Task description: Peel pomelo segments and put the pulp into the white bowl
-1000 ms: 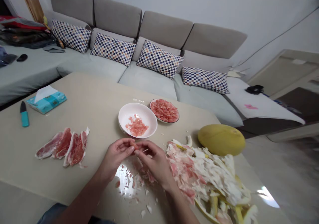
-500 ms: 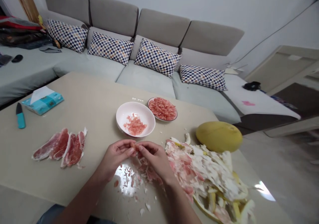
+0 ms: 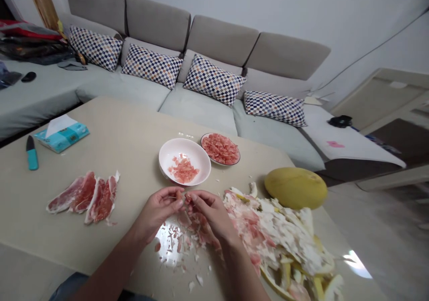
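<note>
My left hand (image 3: 156, 211) and my right hand (image 3: 211, 212) meet above the table, pinching a piece of pink pomelo flesh (image 3: 185, 198) between their fingers. Shreds of pulp and membrane (image 3: 174, 243) lie scattered beneath them. To the right of my right hand sits a heap of white pith and yellow rind (image 3: 278, 234). Beyond it rests a whole yellow-green pomelo (image 3: 295, 188). A white bowl (image 3: 197, 156) holds chopped pink pulp, and a smaller plate (image 3: 220, 149) is full of it. Peeled pomelo segments (image 3: 83, 196) lie left of my left hand.
The beige table (image 3: 110, 131) carries a tissue pack (image 3: 62, 139) and a teal-handled knife (image 3: 32, 158) at the left. A grey sofa (image 3: 201, 118) with checkered cushions (image 3: 212, 80) runs behind the table. The table's right edge drops to a tiled floor.
My hands have shifted slightly, with the fingers still pinched together on the pink flesh. The camera view has moved a little; the bowls, peel and pomelo stay in place on the table.
</note>
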A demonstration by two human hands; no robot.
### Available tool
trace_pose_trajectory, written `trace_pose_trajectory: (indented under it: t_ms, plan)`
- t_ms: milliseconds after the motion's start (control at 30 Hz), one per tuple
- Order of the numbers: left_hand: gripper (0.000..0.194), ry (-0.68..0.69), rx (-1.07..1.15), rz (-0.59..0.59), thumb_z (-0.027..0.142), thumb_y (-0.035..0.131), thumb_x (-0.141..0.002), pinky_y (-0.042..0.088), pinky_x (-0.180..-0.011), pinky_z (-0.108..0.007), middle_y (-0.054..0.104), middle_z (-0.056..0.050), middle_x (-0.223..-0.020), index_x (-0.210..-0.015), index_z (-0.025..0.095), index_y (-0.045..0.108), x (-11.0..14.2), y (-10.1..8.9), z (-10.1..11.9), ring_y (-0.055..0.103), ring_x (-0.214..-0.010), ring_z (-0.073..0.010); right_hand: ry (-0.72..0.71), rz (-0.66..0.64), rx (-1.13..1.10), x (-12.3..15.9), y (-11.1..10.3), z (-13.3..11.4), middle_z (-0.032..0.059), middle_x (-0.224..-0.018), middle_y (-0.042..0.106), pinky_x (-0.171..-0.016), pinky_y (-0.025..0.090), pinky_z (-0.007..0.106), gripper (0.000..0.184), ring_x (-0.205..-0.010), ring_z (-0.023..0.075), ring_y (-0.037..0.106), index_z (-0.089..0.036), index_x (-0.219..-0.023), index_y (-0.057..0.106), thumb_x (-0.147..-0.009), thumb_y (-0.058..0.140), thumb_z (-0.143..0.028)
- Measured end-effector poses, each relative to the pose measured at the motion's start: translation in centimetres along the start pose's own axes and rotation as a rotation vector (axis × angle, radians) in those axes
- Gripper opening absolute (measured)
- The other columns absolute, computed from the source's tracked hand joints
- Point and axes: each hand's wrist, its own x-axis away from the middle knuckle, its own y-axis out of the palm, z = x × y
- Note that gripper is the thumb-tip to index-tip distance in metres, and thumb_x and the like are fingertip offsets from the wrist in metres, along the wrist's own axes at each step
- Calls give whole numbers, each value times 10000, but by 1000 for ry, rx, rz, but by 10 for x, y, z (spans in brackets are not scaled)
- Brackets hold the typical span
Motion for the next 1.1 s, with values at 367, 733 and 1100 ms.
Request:
trace_pose_trajectory:
  t_ms: [367,733,1100]
  plan:
    - [288,3,25,-66,228,743,-800,469,-989,-357,718,-82,-1010,-1078,155,721,-2,-2,0,650,-1005,-203,-27,-13,7,-18,5,-24,24,-778,709,-680,510,268,265,-679,140,614,-182,-837,764,-723,795,-420]
    - [271,9,64,-52,216,760,-777,477,-979,-345,676,-45,-924,-1043,167,744,-1,-2,2,638,-903,-159,4,3,-127,-19,6,-20,5,-726,681,-658,502,242,244,-634,112,580,-173,-803,763,-710,807,-395]
    - [329,-1,73,-18,232,783,-747,485,-970,-338,623,-20,-895,-1067,168,741,0,-1,4,613,-873,-133,-250,156,199,-27,-6,-27,64,-1068,699,-853,514,344,283,-920,205,645,-218,-1004,725,-770,746,-374]
